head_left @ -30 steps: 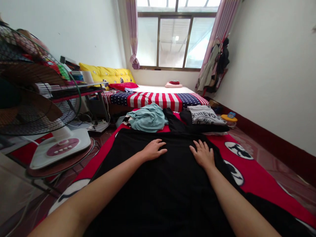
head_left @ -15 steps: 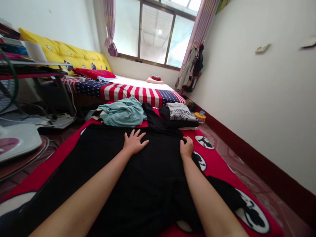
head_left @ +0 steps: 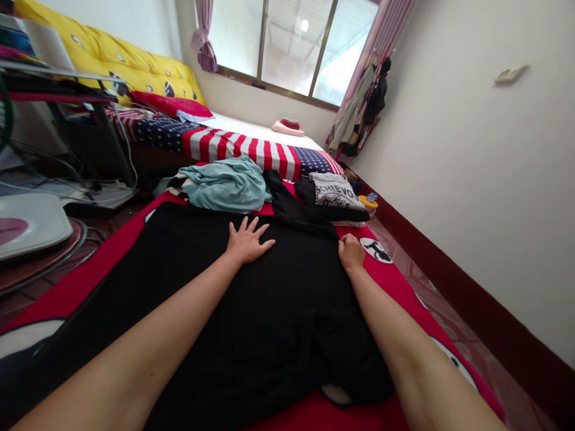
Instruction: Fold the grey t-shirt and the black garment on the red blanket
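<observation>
Left hand (head_left: 246, 242) flat, fingers spread, on black garment (head_left: 215, 299) laid over red mat (head_left: 395, 281). Right hand (head_left: 351, 252) curled, gripping the garment's right edge. Beyond the hands: crumpled teal cloth (head_left: 227, 185), folded grey printed shirt (head_left: 336, 191) on dark clothes. Flag-patterned bedcover (head_left: 251, 149) behind. Fan base (head_left: 27, 221) at left.

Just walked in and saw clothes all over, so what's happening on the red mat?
A person has a black garment spread flat on the red mat. Their left hand lies open on it, fingers spread, while the right hand is curled closed at the garment's far right edge. Beyond the hands lie a teal garment, dark clothes and a folded grey printed shirt.
</observation>
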Demonstrator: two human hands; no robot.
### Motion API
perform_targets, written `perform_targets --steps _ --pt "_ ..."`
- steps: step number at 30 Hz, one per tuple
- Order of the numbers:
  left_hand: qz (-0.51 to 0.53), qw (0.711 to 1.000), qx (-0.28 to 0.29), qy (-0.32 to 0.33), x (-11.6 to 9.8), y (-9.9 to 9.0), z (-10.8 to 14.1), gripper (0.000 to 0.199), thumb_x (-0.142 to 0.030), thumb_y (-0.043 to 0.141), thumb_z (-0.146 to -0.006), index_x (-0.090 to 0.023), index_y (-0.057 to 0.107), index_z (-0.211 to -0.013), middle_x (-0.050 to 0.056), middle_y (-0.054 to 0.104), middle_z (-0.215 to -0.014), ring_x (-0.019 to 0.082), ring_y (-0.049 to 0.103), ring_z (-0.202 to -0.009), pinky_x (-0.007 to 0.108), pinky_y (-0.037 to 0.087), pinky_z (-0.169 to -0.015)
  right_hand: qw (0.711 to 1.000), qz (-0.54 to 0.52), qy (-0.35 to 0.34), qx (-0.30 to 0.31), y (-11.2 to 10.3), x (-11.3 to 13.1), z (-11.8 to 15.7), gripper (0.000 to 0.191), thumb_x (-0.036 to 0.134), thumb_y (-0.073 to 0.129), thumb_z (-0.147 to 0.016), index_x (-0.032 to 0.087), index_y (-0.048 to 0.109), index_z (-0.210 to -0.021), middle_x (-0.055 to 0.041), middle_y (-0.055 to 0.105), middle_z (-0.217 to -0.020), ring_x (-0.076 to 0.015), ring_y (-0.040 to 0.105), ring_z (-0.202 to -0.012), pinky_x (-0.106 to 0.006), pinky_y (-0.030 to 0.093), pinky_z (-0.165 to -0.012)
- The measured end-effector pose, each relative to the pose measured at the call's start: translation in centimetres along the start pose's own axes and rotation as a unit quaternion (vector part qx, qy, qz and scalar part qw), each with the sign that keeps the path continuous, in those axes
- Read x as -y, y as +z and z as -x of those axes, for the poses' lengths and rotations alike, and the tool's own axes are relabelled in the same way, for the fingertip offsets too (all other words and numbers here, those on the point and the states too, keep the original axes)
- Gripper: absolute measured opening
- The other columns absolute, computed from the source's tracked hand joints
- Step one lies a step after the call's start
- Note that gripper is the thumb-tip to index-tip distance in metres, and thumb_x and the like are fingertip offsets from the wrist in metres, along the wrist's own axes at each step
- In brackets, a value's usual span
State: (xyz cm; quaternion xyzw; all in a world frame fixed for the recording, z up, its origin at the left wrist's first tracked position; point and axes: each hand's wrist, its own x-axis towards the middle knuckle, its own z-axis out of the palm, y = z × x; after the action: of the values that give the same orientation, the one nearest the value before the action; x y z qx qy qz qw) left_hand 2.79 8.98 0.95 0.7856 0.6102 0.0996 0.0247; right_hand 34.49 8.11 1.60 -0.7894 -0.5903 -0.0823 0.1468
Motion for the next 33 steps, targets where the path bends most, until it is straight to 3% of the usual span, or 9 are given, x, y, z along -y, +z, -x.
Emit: perform_targets --steps 6,10,15,19,22,26,29,33 --pt "-0.01 1.0 0.014 -0.008 -0.1 -0.2 0.0 0.074 -0.072 0.02 -0.087 -0.033 0.028 -0.149 0.006 0.018 -0.16 0.037 0.01 -0.145 0.069 0.01 -0.108 1.0 0.021 -0.018 0.014 0.4 0.2 0.6 0.025 0.024 0.04 -0.094 0.016 0.055 -0.113 -0.0129 0.059 -0.11 -0.024 0.06 -0.097 -0.034 0.045 -0.079" --pt "-0.009 1.0 0.007 -0.009 -0.3 -0.1 0.4 0.071 -0.069 0.021 -0.089 -0.031 0.028 -0.149 0.008 0.018 -0.159 0.037 0.01 -0.146 0.068 0.01 -0.108 0.997 0.031 -0.062 0.02 -0.2 -0.5 3.3 0.036 0.03 0.044 -0.093 0.019 0.052 -0.126 -0.0136 0.054 -0.127 -0.0281 0.052 -0.113 -0.038 0.044 -0.088" --pt "-0.006 1.0 -0.014 -0.027 -0.4 0.0 1.9 0.067 -0.064 0.025 -0.091 -0.031 0.029 -0.149 0.01 0.014 -0.16 0.038 0.008 -0.146 0.066 0.01 -0.109 0.991 0.019 -0.13 0.031 -0.9 -2.0 6.4 0.043 0.038 0.04 -0.095 0.025 0.047 -0.136 -0.0074 0.044 -0.146 -0.0277 0.043 -0.127 -0.043 0.041 -0.1" --pt "0.001 0.998 -0.043 -0.045 -0.3 -0.4 4.7 0.071 -0.066 0.03 -0.09 -0.028 0.028 -0.15 0.011 0.013 -0.16 0.036 0.007 -0.146 0.059 0.012 -0.113 0.981 -0.013 -0.191 -0.026 -1.1 -2.2 6.8 0.049 0.043 0.036 -0.096 0.017 0.05 -0.134 -0.0135 0.047 -0.143 -0.0302 0.046 -0.125 -0.046 0.043 -0.099" --pt "0.004 0.997 -0.059 -0.052 0.2 -0.7 7.0 0.078 -0.07 0.03 -0.087 -0.025 0.027 -0.151 0.013 0.016 -0.159 0.034 0.008 -0.146 0.054 0.012 -0.115 0.958 -0.047 -0.269 -0.084 -0.7 -2.4 6.2 0.055 0.048 0.034 -0.096 0.016 0.046 -0.138 -0.0141 0.04 -0.148 -0.0298 0.046 -0.129 -0.047 0.042 -0.102" --pt "0.006 0.998 -0.042 -0.037 1.4 -1.1 10.0 0.081 -0.074 0.024 -0.087 -0.024 0.027 -0.15 0.011 0.019 -0.159 0.032 0.011 -0.146 0.052 0.012 -0.117 0.928 -0.087 -0.356 -0.061 0.7 -3.1 5.1 0.052 0.05 0.033 -0.095 0.019 0.055 -0.131 -0.0106 0.052 -0.14 -0.0264 0.051 -0.126 -0.043 0.043 -0.103" --pt "0.001 1.0 -0.024 -0.011 3.1 -1.8 12.0 0.077 -0.074 0.022 -0.087 -0.028 0.03 -0.149 0.008 0.02 -0.159 0.031 0.012 -0.146 0.053 0.012 -0.117 0.926 -0.108 -0.358 -0.045 1.8 -3.7 4.5 0.054 0.052 0.031 -0.094 0.019 0.058 -0.127 -0.0114 0.057 -0.135 -0.0272 0.054 -0.124 -0.044 0.046 -0.101" --pt "-0.014 1.0 -0.001 0.0 7.1 -3.2 14.2 0.071 -0.071 0.025 -0.089 -0.033 0.031 -0.148 0.005 0.021 -0.159 0.031 0.014 -0.146 0.053 0.015 -0.116 0.922 -0.127 -0.362 -0.047 2.5 -4.2 4.0 0.055 0.054 0.032 -0.093 0.02 0.058 -0.127 -0.0113 0.057 -0.135 -0.0284 0.054 -0.124 -0.046 0.048 -0.1"
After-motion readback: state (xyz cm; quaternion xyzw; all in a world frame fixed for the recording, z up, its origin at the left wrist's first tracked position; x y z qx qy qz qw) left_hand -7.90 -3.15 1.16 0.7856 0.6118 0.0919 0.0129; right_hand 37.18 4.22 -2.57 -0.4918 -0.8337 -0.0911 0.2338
